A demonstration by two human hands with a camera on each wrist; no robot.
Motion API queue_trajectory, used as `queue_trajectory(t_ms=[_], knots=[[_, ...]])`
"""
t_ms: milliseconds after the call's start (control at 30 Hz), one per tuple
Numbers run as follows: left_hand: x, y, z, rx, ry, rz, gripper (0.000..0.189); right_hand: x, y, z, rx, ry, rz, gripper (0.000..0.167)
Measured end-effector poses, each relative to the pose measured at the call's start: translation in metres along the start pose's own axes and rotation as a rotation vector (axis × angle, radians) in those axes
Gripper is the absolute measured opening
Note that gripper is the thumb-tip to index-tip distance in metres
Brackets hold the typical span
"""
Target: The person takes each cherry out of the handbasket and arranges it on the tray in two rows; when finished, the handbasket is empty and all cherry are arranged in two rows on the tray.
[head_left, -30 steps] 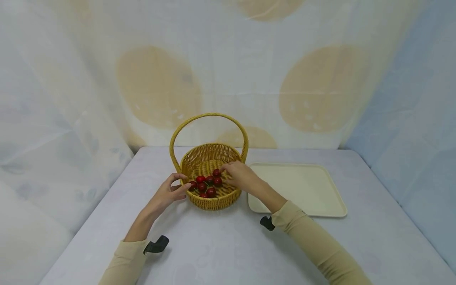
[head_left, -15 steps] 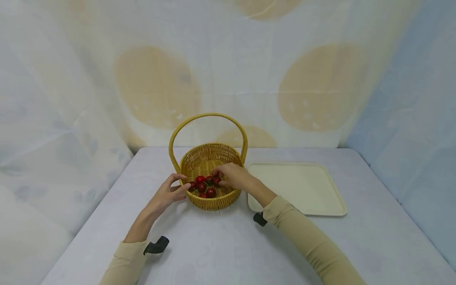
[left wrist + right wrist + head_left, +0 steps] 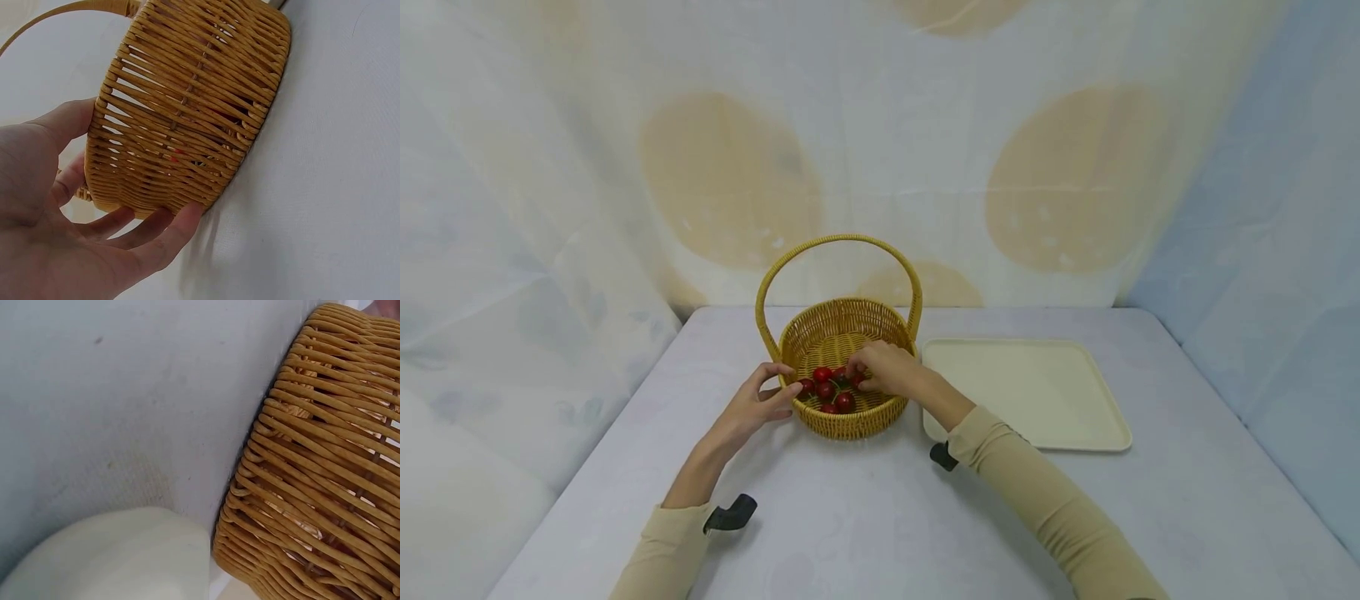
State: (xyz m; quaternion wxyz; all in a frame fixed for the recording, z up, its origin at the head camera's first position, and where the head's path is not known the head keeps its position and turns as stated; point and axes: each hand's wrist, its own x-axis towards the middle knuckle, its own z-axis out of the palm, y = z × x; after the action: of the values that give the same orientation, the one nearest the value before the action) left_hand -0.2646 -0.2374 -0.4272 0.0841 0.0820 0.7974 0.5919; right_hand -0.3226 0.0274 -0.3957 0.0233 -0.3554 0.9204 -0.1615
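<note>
Pale cloth (image 3: 910, 125) hangs beyond the counter (image 3: 850, 533). One of the hands, the left (image 3: 758, 404), grips the basket (image 3: 850, 427) at its left rim, presumably steadying it; inside, the right (image 3: 889, 369) pinches a cherry (image 3: 857, 381).

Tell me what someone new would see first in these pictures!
Probably the yellow wicker basket, with its tall looped handle, standing on the table. Next, the shiny red cherries inside, toward its front left. Then the person's right grip among them, and the left grip at the basket's left side.
</note>
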Motion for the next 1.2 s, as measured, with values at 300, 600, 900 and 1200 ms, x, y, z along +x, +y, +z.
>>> queue_trajectory(t_ms=[300,600,900,1200], knots=[[0.0012,-0.0006,-0.0013,0.007,-0.002,-0.001,0.056,0.0021,-0.0009,0.0031,-0.088,0.033,0.045,0.028],[-0.0003,-0.0004,0.0020,-0.005,-0.004,-0.015,0.059,-0.0016,-0.0019,0.0052,-0.108,-0.021,0.049,0.034],[0.0000,-0.0016,-0.0006,0.001,-0.001,-0.009,0.057,0.0017,-0.0017,0.0058,-0.108,-0.020,0.066,0.023],[-0.0030,0.0004,-0.0019,0.076,0.037,-0.012,0.060,0.0049,-0.0016,0.0088,-0.089,-0.001,0.115,0.027]])
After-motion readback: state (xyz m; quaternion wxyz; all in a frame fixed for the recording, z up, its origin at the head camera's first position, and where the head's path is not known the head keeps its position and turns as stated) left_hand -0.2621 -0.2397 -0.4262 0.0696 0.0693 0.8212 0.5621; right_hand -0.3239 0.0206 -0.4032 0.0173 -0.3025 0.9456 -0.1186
